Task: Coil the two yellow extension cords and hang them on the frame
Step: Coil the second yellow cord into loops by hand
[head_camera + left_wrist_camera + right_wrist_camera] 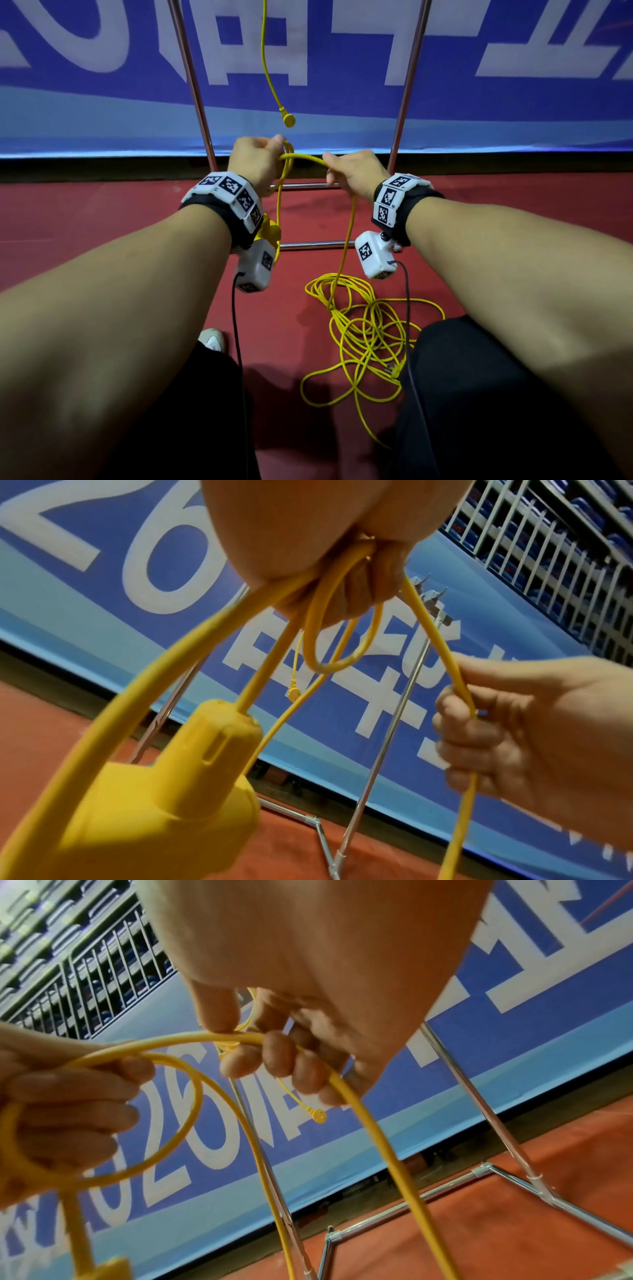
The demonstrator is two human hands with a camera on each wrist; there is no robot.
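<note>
Hands work close together in front of a chrome tube frame. The left hand is fisted round several small loops of a thin yellow rubber extension cord, thumb on top; the loops hang below its fingers, and the cord's chunky yellow socket block dangles under that wrist. The right hand, just beside the left, has its fingers curled round the same cord, thumb pressing from above. A short arc of cord bridges the gap between the two hands. From the right hand the cord drops straight down to a loose yellow tangle on the red floor, which lies below and between the forearms, beside a dark trouser leg. A plug end rests at the tangle's right edge, against that leg.

Beyond the hands and a little above them, a second yellow extension cord hangs down between the frame's two uprights, its round yellow plug ending just above the left thumb without touching it. Behind the frame stands a blue banner with large white characters. A white shoe tip shows under the left forearm.
</note>
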